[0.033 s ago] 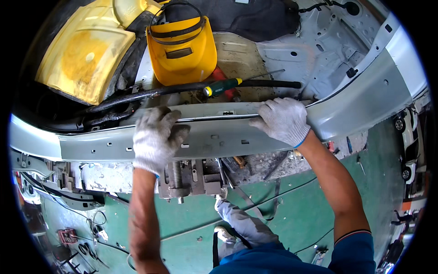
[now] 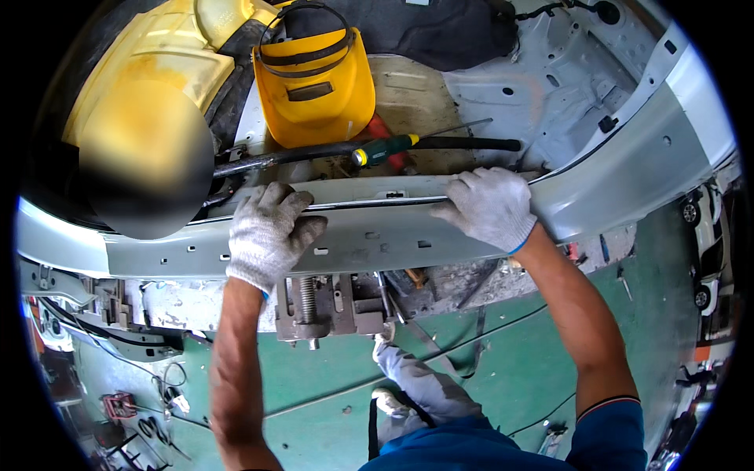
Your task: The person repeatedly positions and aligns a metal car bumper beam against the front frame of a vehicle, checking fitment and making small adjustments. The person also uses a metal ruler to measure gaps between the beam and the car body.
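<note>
A grey-painted car door sill [image 2: 369, 251] runs across in front of me. On its left part lies my left hand [image 2: 269, 231] in a knitted white glove, fingers curled over the upper edge. My right hand [image 2: 492, 206], gloved the same way, grips that edge further right, palm down. Beyond it, a green and yellow screwdriver [image 2: 385, 149] rests across a long dark bar [image 2: 471, 144] inside the car body. Under the screwdriver, a red tool or object [image 2: 378, 128] is partly covered. Fingertips of both hands are partly hidden behind the edge.
A yellow welding mask [image 2: 318, 110] stands inside the body, beside yellow foam [image 2: 137, 63] and dark matting [image 2: 400, 31]. Below the sill, a metal clamp with a threaded screw [image 2: 309, 302] sits on a worn platform [image 2: 188, 302]. A long hose [image 2: 338, 392] crosses the green floor.
My left forearm has shifted slightly left. Both hands stay on the sill edge.
</note>
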### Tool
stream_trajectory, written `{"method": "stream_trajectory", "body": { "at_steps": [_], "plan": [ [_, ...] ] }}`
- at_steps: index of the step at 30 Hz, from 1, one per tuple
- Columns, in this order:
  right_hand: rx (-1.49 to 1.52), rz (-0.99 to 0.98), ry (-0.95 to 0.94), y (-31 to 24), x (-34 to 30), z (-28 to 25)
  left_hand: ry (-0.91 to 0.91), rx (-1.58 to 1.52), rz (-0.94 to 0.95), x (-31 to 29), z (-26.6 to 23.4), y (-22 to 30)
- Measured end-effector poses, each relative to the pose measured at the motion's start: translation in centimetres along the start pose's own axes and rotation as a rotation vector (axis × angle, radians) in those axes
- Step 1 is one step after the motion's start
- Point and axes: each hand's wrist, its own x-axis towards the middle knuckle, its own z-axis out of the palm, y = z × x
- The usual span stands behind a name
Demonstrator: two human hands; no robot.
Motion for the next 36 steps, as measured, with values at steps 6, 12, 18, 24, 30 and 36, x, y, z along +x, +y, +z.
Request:
{"method": "stream_trajectory", "body": {
  "at_steps": [6, 12, 18, 24, 30, 36],
  "plan": [
    [0.0, 0.021, -0.029, -1.1, 0.2, 0.2, -0.133, 0.104, 0.294, 1.0, -0.4, -3.9],
    [-0.019, -0.017, -0.045, -0.4, -1.3, 0.9, -0.104, 0.049, 0.334, 2.3, 0.0, -3.6],
    [0.033, -0.032, -0.06, 0.2, -0.8, 0.2, 0.015, 0.066, 0.35, 1.2, 0.6, -4.0],
    [0.158, 0.095, -0.047, -0.3, -0.6, 0.5, 0.072, 0.029, 0.424, 1.0, 0.1, -4.6],
    [0.199, 0.125, -0.021, 0.0, -1.9, 0.2, 0.028, 0.188, 0.501, 1.7, -0.7, -3.1],
    [0.214, 0.145, -0.008, -0.2, -2.0, 0.2, 0.01, 0.27, 0.472, 1.0, -0.5, -3.2]
  ]
}}
